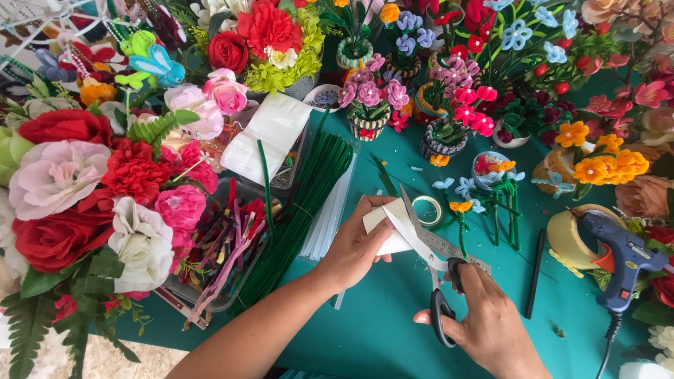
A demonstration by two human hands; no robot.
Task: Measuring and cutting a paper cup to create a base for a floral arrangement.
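- To the far left of our left hand, we see a mass of red, pink and white fabric flowers with green leaves.
- Just left of that hand lie a clear plastic tray of mixed-colour pipe cleaners and a long bundle of dark green pipe cleaners.
- Our left hand is curled, thumb and fingers pinching a small white sheet of paper and holding it just above the teal tabletop.
- Our right hand is closed through the black loops of a pair of steel scissors; the blades stand partly open, 1 blade across the paper.
- A metal ruler lies under the scissors, touching our right hand's knuckles.
- Right of that hand rest a black pen, a roll of tan tape and a blue glue gun.
- Beyond both hands stand small pots of pipe-cleaner flowers.
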